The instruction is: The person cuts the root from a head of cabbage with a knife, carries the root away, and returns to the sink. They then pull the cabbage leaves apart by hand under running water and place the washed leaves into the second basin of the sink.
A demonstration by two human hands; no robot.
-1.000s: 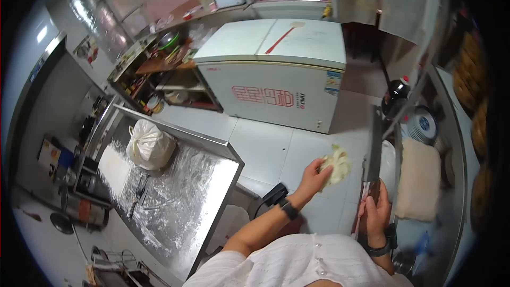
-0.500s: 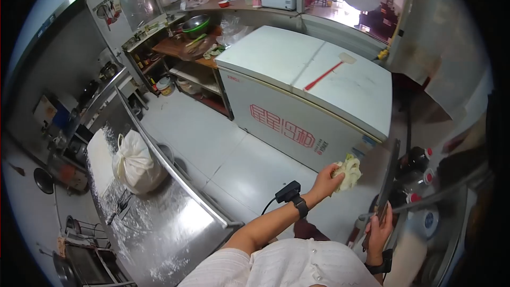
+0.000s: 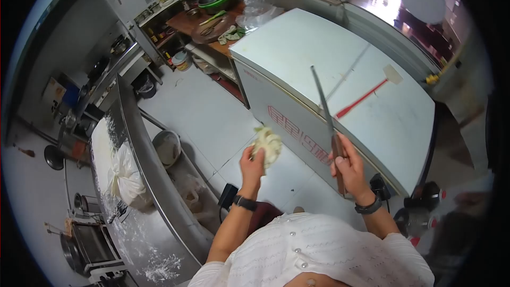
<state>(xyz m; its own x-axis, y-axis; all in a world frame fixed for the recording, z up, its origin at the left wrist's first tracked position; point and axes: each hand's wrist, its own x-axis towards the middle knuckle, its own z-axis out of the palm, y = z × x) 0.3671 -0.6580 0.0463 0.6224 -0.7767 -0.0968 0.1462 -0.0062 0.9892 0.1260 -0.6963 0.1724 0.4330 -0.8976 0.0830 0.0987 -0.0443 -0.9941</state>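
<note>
My left hand [image 3: 251,169] is closed around a clump of pale green cabbage [image 3: 269,144], held in the air above the floor. In my right hand [image 3: 353,172] is a kitchen knife [image 3: 324,103] with a brown handle. My fingers wrap the handle, and the blade points up and away, seen nearly edge-on in front of the white chest freezer [image 3: 297,37]. Knife and cabbage are apart from each other.
On the left runs a floured steel table [image 3: 154,239] with a tied white bag [image 3: 130,175]. A red-handled swatter [image 3: 364,98] lies on the freezer. Beyond is a wooden worktop with a round chopping board [image 3: 212,31] and a green-rimmed bowl [image 3: 215,1]. Bottles [image 3: 425,196] stand at right.
My view has turned and moved toward the freezer. The cabbage in my left hand has shifted left, and my right hand has lifted the knife up in front of me.
</note>
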